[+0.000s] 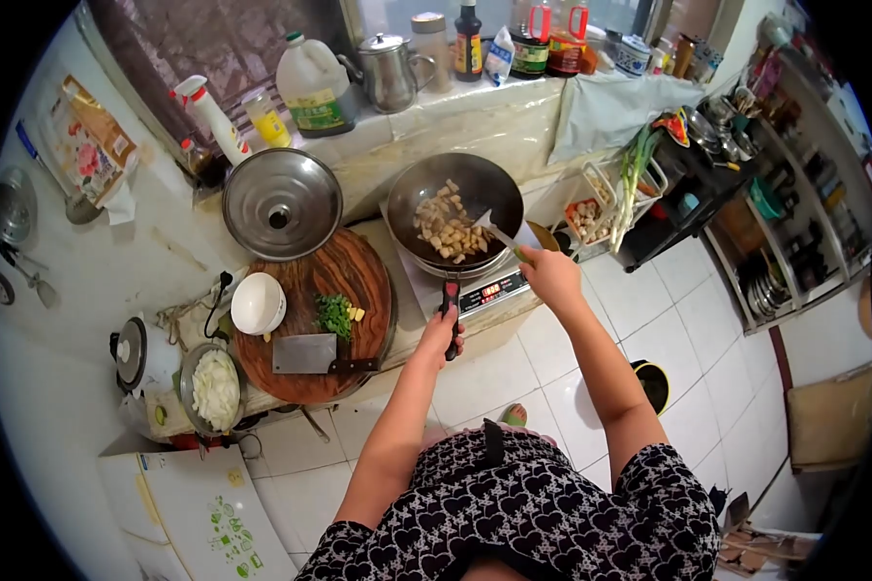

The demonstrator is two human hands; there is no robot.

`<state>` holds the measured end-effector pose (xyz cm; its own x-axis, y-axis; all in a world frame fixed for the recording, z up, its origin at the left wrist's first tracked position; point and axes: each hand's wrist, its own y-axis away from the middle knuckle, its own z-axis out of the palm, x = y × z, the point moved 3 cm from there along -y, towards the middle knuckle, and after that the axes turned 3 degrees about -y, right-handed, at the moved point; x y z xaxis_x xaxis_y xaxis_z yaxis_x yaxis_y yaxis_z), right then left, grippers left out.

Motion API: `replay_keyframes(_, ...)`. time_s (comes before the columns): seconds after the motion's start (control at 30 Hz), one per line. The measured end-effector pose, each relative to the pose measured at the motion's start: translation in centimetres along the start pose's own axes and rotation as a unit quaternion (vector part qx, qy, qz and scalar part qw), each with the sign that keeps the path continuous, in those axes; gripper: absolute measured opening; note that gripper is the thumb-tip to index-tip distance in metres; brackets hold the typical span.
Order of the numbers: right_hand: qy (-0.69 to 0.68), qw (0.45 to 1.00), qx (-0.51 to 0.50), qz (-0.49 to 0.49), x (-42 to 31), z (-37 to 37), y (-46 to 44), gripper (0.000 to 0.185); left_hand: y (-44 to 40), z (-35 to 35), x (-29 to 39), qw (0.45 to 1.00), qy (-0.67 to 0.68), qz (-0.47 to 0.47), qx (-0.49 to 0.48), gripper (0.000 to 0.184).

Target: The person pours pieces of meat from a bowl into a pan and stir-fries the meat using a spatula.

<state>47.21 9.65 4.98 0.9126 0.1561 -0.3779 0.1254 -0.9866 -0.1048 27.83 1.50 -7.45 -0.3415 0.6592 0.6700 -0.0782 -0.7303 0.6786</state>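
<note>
A dark wok (417, 189) sits on an induction cooker (494, 292) with a lit red display. Pale browned chunks of food (446, 232), perhaps meat, lie in the wok. My left hand (441, 334) is closed around the wok's black handle (451, 300). In my right hand (550, 276) I grip the handle of a spatula (499, 232), whose blade is inside the wok at the right of the chunks. To the left, a round wooden chopping board (354, 271) carries a cleaver (305, 353), chopped green onion (334, 316), small yellow pieces (357, 315) and a white bowl (259, 302).
A metal lid (283, 203) leans behind the board. Sliced white vegetable fills a colander (189, 387) at the left, near a rice cooker (145, 353). Bottles and a steel kettle (389, 73) line the back ledge. Baskets with green onions (635, 179) stand at the right.
</note>
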Motion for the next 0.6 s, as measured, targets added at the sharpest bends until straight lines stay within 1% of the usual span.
replay_keyframes(0.07,0.04,0.998,-0.003,-0.052,0.2,0.5,-0.5,0.028,0.1,0.1,0.1,1.0,-0.007,0.0,0.003,0.026)
replay_keyframes(0.1,0.04,0.998,-0.003,-0.051,0.9,1.2,-1.1,0.028,0.2,0.1,0.1,1.0,-0.011,0.0,0.007,0.026)
replay_keyframes(0.17,0.069,0.994,0.062,-0.054,1.8,1.9,-2.1,0.029,0.3,0.2,0.1,1.0,-0.012,0.002,0.008,0.027)
replay_keyframes(0.2,0.068,0.994,0.063,-0.055,1.9,2.0,-2.2,0.029,0.4,0.1,0.2,1.0,-0.011,0.004,0.009,0.027)
replay_keyframes(0.27,0.032,0.998,0.06,-0.014,2.2,1.6,-2.3,0.033,0.3,0.1,0.2,1.0,-0.014,0.006,0.012,0.028)
replay_keyframes(0.33,0.022,0.997,0.06,-0.03,1.4,1.4,-2.0,0.034,0.2,0.1,0.1,1.0,-0.018,0.005,0.013,0.028)
replay_keyframes(0.4,0.011,0.995,0.052,-0.079,0.9,2.3,-2.0,0.034,0.0,0.0,0.0,1.0,-0.02,0.0,0.014,0.029)
replay_keyframes(0.43,0.032,0.993,0.051,-0.103,0.7,2.9,-2.1,0.034,-0.1,0.0,0.0,1.0,-0.021,0.001,0.014,0.029)
replay_keyframes(0.53,0.062,0.987,0.074,-0.126,1.3,4.5,-3.2,0.032,0.0,-0.1,0.0,1.0,-0.014,0.005,0.013,0.029)
replay_keyframes(0.57,0.093,0.986,0.078,-0.118,1.6,4.6,-3.6,0.034,-0.1,-0.1,0.0,1.0,-0.013,0.004,0.01,0.029)
replay_keyframes(0.6,0.093,0.986,0.079,-0.118,2.0,4.7,-3.7,0.034,-0.1,-0.1,0.0,1.0,-0.011,0.003,0.008,0.029)
